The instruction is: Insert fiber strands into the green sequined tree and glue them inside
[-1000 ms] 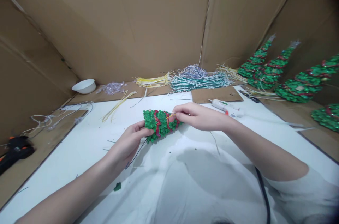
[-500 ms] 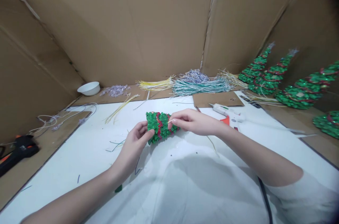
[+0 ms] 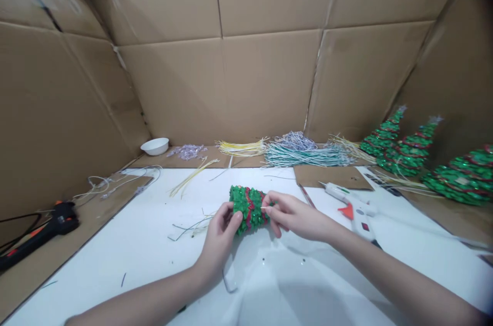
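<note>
A small green beaded Christmas tree with red garland bands lies on its side between my hands. My left hand wraps around its wide end, thumb on the near side. Thumb and forefinger of my right hand pinch a thin pale wire against the red garland, while its other fingers hang lower. The tree's narrow end is hidden behind my right hand. Loose thin wires lie just left of the tree.
A white glue gun with an orange trigger lies to the right, a black one at far left. Along the back are a white bowl, clear beads, yellow wires and green wires. Finished trees stand right. Cardboard walls enclose the table.
The camera has tilted up, showing more wall, and everything sits lower and further right in the picture. My right hand's lower fingers have uncurled downward; both hands stay on the tree.
</note>
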A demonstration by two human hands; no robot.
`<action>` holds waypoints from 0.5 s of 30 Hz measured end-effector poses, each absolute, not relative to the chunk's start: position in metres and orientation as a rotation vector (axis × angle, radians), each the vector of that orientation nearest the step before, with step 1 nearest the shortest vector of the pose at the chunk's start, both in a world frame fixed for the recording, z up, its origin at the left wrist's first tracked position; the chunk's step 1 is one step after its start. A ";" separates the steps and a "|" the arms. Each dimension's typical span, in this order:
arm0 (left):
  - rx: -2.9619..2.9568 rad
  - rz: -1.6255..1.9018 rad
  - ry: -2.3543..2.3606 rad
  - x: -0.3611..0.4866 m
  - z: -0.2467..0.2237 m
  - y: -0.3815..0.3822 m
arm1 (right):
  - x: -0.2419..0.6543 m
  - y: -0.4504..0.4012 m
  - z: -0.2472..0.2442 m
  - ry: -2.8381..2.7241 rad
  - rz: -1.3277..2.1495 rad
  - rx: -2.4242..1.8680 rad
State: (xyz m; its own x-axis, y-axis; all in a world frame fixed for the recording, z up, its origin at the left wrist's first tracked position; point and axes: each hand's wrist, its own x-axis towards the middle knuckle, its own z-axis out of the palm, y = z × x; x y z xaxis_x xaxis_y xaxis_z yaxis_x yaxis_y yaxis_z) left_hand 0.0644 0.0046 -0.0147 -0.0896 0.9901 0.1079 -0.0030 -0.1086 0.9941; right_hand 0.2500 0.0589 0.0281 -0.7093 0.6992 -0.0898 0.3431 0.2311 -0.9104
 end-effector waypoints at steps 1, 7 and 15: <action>1.265 1.359 1.217 0.064 -0.015 0.004 | 0.248 0.058 0.027 -2.141 1.553 -0.936; 1.323 1.353 1.187 0.065 -0.017 0.002 | 0.242 0.058 0.021 -1.918 1.702 -1.021; 1.385 1.384 1.240 0.065 -0.022 0.004 | 0.244 0.054 0.036 -1.740 1.803 -0.974</action>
